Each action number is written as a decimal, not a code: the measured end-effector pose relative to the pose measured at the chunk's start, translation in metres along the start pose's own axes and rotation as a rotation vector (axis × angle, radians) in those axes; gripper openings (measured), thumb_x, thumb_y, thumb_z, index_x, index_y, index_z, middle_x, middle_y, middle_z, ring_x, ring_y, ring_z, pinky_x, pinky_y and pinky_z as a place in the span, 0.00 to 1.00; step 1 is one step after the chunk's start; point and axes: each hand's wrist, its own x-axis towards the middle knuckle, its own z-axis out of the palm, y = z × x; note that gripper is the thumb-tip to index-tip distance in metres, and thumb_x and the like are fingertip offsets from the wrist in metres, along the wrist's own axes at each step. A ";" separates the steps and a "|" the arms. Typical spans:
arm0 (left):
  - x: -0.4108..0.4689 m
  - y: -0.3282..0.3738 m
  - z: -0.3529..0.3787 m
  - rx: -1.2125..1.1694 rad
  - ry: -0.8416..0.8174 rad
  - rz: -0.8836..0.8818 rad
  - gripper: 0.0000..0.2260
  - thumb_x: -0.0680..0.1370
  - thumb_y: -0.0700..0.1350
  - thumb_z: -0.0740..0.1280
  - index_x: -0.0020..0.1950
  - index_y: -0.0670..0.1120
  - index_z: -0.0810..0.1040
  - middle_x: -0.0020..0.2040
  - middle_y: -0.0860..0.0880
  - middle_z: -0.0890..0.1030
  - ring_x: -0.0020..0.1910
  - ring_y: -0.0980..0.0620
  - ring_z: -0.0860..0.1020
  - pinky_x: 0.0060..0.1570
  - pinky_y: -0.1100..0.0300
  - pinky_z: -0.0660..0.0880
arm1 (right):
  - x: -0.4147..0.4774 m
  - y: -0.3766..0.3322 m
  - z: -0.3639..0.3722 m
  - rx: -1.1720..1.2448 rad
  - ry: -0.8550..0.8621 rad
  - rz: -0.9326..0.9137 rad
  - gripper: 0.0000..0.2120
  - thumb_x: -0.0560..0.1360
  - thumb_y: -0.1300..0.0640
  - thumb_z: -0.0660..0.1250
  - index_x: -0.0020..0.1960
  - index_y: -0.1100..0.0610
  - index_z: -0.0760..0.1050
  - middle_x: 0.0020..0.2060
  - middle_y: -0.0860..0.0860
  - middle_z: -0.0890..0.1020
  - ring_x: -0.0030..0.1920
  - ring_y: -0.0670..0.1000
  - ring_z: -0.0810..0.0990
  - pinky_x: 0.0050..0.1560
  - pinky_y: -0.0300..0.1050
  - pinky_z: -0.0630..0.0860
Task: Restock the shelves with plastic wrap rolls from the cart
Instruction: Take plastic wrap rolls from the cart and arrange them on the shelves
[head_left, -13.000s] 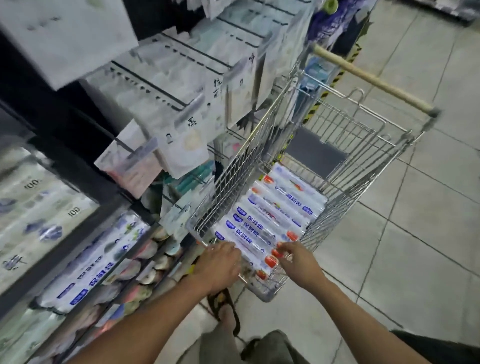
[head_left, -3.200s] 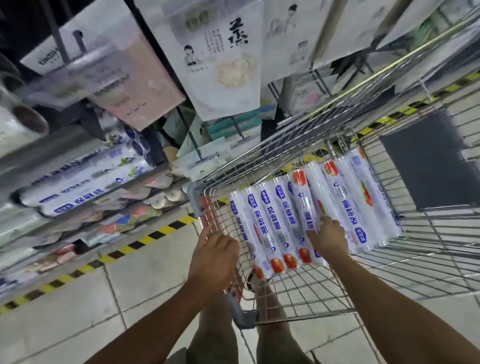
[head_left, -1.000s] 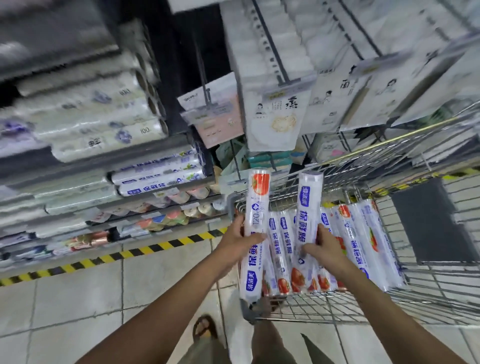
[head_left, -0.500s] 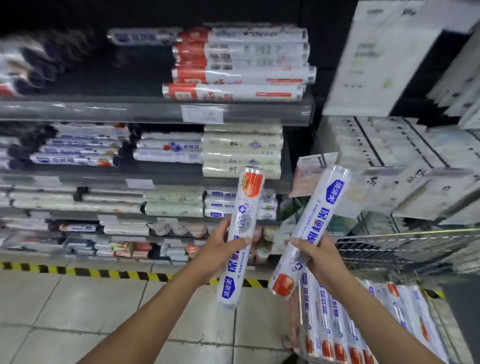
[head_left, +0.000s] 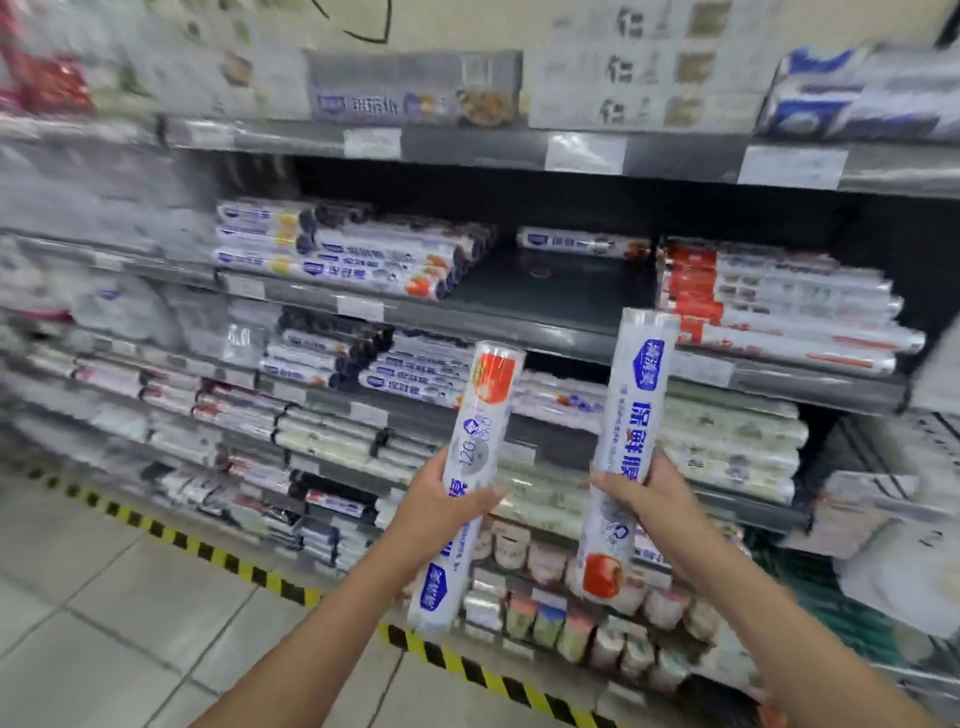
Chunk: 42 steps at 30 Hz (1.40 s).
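My left hand (head_left: 441, 506) grips a white plastic wrap roll (head_left: 480, 415) near its middle, held nearly upright with its red end up. My right hand (head_left: 657, 493) grips a second plastic wrap roll (head_left: 636, 395), also upright, blue logo at the top and red picture at the bottom. Both rolls are raised in front of the grey shelves (head_left: 493, 317). On the shelf above the rolls there is a bare gap (head_left: 550, 283) between stacked rolls, with one roll (head_left: 582, 243) lying at its back. The cart is out of view.
Stacks of similar rolls (head_left: 358, 257) fill the shelves left and right, red-labelled ones (head_left: 769, 306) to the right of the gap. Small jars or packs (head_left: 561, 618) line the bottom shelf. A yellow-black stripe (head_left: 218, 558) marks the tiled floor along the shelf base.
Both hands have lifted the two rolls higher and closer to the shelves. The view has turned up and away from the cart, which has dropped out of sight.
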 end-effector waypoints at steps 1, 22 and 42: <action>0.002 0.005 -0.015 0.022 0.024 0.024 0.18 0.74 0.48 0.79 0.61 0.54 0.79 0.47 0.56 0.87 0.45 0.55 0.86 0.41 0.63 0.79 | 0.006 -0.012 0.012 -0.026 -0.024 -0.030 0.24 0.73 0.60 0.76 0.65 0.54 0.71 0.53 0.51 0.85 0.50 0.51 0.85 0.50 0.48 0.80; 0.200 0.102 -0.126 0.428 -0.109 0.334 0.23 0.76 0.46 0.77 0.68 0.55 0.75 0.54 0.54 0.85 0.43 0.57 0.85 0.41 0.65 0.80 | 0.198 -0.125 0.040 -0.324 -0.190 -0.097 0.18 0.75 0.44 0.73 0.62 0.49 0.75 0.51 0.55 0.85 0.49 0.57 0.86 0.51 0.60 0.84; 0.309 0.116 -0.124 0.846 -0.308 0.324 0.17 0.70 0.59 0.77 0.53 0.63 0.74 0.45 0.56 0.83 0.38 0.55 0.83 0.38 0.50 0.83 | 0.397 -0.196 0.003 -1.253 0.013 -0.216 0.31 0.73 0.47 0.76 0.69 0.55 0.68 0.61 0.54 0.77 0.53 0.52 0.74 0.49 0.43 0.68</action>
